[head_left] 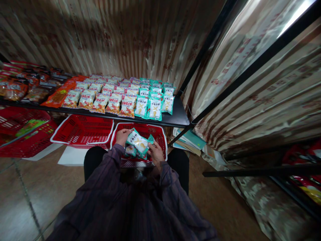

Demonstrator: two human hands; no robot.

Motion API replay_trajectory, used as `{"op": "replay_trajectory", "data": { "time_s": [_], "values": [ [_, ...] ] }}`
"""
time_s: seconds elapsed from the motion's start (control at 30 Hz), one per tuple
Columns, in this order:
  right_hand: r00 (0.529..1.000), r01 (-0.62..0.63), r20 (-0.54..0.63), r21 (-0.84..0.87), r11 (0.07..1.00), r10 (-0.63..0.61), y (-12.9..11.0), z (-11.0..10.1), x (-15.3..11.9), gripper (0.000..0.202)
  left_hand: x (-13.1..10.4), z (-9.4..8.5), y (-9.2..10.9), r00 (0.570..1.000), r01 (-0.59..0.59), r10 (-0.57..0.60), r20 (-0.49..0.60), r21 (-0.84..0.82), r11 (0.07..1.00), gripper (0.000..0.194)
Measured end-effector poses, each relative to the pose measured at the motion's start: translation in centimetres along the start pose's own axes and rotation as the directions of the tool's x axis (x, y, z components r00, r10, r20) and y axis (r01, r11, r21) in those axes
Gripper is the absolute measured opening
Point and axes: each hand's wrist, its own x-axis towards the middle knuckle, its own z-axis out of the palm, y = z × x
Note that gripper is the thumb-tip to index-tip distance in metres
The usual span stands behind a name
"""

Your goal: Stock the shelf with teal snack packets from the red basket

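Note:
Over a red shopping basket [162, 134] with a white rim, a green-and-white snack bag [139, 142] lies between my hands. My left hand [122, 136] pinches its upper left end. At its right end, my right hand [155, 152] grips the bag, which seems to lie close to another green packet edge. Under it, more green snack bags [130, 150] rest in the basket, partly covered. On the black shelf [179, 112] just above, similar green bags [154, 107] stand in rows at the right end, beside rows of white-and-orange snack bags [128, 105].
Left of my basket stand another red basket [85, 129] and a red basket [37, 140] with a green packet inside. Orange packets [62, 92] fill the shelf's left part. Black metal posts [213, 107] slant down at right. Cardboard and papers [192, 139] lie on the floor beside the shelf.

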Motion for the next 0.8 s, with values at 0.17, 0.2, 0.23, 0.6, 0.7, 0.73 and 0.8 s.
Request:
{"op": "replay_trajectory", "data": {
  "time_s": [0.17,0.2,0.23,0.6,0.7,0.73,0.8],
  "values": [
    [0.993,0.049,-0.108,-0.016,0.999,-0.051,0.2,-0.3,0.5,0.037,0.0,0.0,0.0,0.999,-0.047,0.049,-0.021,0.094,0.994,0.015],
    [0.991,0.057,-0.122,-0.007,0.998,-0.057,0.3,-0.4,0.6,0.037,-0.2,0.0,0.0,0.998,-0.052,0.055,-0.024,0.109,0.993,0.014],
    [0.990,0.062,-0.129,0.006,0.998,-0.060,0.3,-0.4,0.7,0.037,-0.4,0.1,0.0,0.998,-0.061,0.064,-0.024,0.128,0.990,0.014],
    [0.974,0.111,-0.202,0.038,0.993,-0.101,0.7,-0.4,1.1,0.037,-4.5,1.5,-0.7,0.891,-0.387,0.449,0.063,0.622,0.681,0.023],
    [0.969,0.143,-0.201,-0.008,0.990,-0.142,0.9,-0.4,1.2,0.037,-5.4,2.1,-1.1,0.887,-0.409,0.456,0.074,0.583,0.702,0.023],
    [0.966,0.157,-0.201,-0.037,0.987,-0.161,1.0,-0.4,1.2,0.036,-5.6,2.4,-1.3,0.893,-0.410,0.442,0.082,0.552,0.726,0.023],
    [0.960,0.192,-0.188,-0.103,0.976,-0.209,1.2,-0.5,1.2,0.035,-6.0,2.9,-1.6,0.915,-0.393,0.392,0.101,0.450,0.802,0.021]
  ]
}}
